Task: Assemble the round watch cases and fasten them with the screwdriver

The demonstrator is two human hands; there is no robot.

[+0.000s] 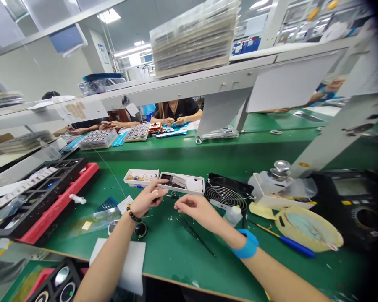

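Note:
My left hand [149,197], with a beaded bracelet on its wrist, reaches toward a white tray [199,192] of flat dark and grey pieces. Its index finger is stretched out and the other fingers are loosely bent; I see nothing held in it. My right hand [197,212], with a blue wrist strap [246,244], has thumb and fingertips drawn together; whatever they hold is too small to name. Between the hands is a small dark piece [173,196]. Below the right hand lie dark tweezers [198,239]. A round black watch-like part [140,230] sits under my left wrist.
A second white tray [141,182] holds small parts. A black fan [228,191], a small bottle [233,215], a blue-handled tool [297,246] and a yellow dish [280,228] stand right. A red-edged black tray [59,201] is left. Co-workers sit beyond the shelf.

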